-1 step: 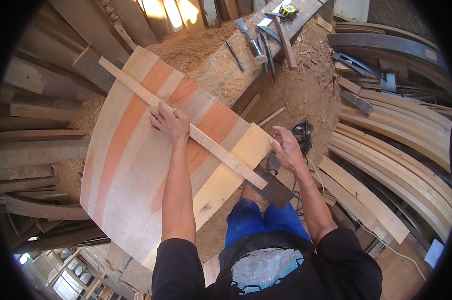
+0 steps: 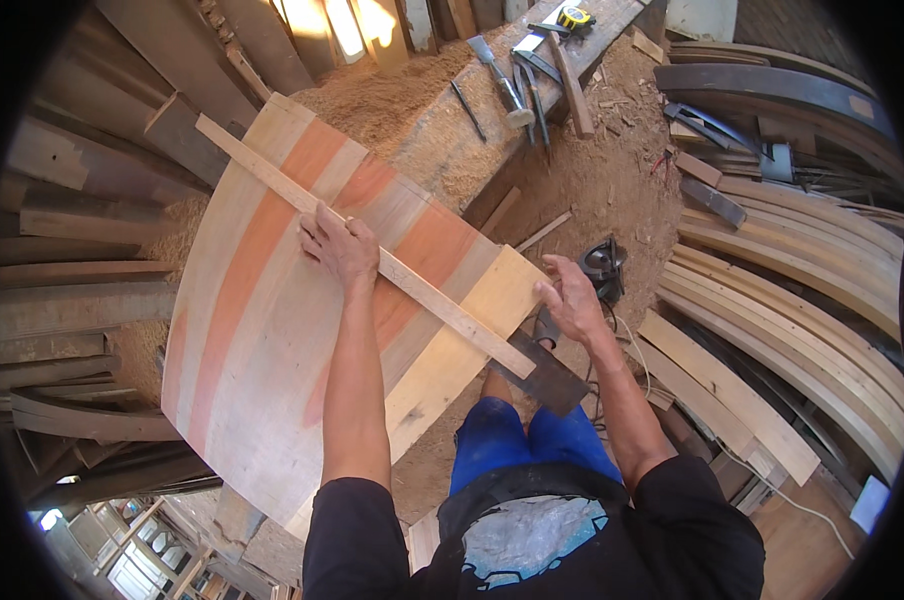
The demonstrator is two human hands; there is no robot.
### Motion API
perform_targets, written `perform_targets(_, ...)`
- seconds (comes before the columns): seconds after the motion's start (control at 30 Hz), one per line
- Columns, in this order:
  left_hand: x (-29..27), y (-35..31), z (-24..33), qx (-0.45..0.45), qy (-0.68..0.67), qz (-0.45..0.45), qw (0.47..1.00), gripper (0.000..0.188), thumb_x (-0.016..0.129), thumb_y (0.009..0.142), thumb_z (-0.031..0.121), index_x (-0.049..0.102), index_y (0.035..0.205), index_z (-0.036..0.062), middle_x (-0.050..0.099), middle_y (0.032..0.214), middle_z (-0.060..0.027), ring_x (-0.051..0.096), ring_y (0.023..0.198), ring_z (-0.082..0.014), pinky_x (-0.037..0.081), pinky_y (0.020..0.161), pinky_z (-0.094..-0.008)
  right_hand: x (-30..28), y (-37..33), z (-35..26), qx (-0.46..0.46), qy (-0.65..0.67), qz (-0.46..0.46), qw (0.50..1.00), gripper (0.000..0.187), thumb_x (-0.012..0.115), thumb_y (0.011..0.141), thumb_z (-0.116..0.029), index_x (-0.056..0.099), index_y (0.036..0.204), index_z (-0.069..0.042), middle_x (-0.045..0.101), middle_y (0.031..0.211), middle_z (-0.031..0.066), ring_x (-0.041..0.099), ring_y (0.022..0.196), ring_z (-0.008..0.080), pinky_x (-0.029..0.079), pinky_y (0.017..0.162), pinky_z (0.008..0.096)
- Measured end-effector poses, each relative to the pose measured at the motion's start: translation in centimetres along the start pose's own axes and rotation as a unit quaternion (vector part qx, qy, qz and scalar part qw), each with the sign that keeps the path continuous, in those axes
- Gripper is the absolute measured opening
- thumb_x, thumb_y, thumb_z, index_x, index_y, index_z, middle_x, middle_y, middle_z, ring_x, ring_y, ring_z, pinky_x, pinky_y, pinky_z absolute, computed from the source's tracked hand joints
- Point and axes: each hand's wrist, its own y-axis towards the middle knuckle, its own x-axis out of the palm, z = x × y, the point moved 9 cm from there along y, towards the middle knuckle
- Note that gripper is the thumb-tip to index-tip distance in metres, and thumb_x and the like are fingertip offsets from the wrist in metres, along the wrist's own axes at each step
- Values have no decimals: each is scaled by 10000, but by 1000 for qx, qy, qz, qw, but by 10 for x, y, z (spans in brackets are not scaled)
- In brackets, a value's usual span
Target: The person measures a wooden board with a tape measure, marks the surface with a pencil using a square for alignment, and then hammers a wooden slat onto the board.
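Observation:
A large panel (image 2: pixel 262 390) of glued boards in pale, orange and yellowish wood, with a curved left edge, lies in front of me. Slantwise across it runs a long pale wooden strip (image 2: pixel 442 305). My left hand (image 2: pixel 344 250) rests on the middle of this strip, fingers bent over it and closed on it. At the strip's near right end, a dark flat piece (image 2: pixel 557 382) juts past the panel's edge. My right hand (image 2: pixel 574 300) is at the panel's right corner, thumb and fingers apart, with nothing visible in it; whether it touches the edge I cannot tell.
Beyond the panel, a sawdust-covered beam (image 2: pixel 442 150) bears a chisel (image 2: pixel 502 80), a pencil (image 2: pixel 467 110) and a yellow tape measure (image 2: pixel 575 17). A dark corded power tool (image 2: pixel 602 265) sits on the floor. Curved planks (image 2: pixel 782 340) are stacked at right, boards (image 2: pixel 82 220) at left.

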Motion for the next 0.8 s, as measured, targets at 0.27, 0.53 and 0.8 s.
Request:
perform_targets(0.27,-1,-4,6,21,22,-3,1000,673,545,942,238,360,1538,-12,319,1617,-314,203,1519,-501,154,1222,-644,27,-9,45,69,159,-28,984,676,666,983,-469,556,1397,54,717,1208,272,708,1130,320,538,978,418)
perform_targets(0.53,10,5,4,50,42,32,997,646,579,925,293,439,1467,-29,458,1504,-280,415,1398,-465,306,1171,-614,30,-11,51,58,223,-57,971,526,660,1004,-329,577,1350,59,728,1156,227,702,1091,286,542,959,414)
perform_targets(0.8,4,-87,-20,100,-47,-49,993,787,426,1056,485,270,1598,-63,326,1635,-296,292,1511,-462,194,1246,-540,8,-80,171,121,25,-117,985,469,680,966,-285,623,1298,41,720,1137,285,701,1106,416,539,967,472)
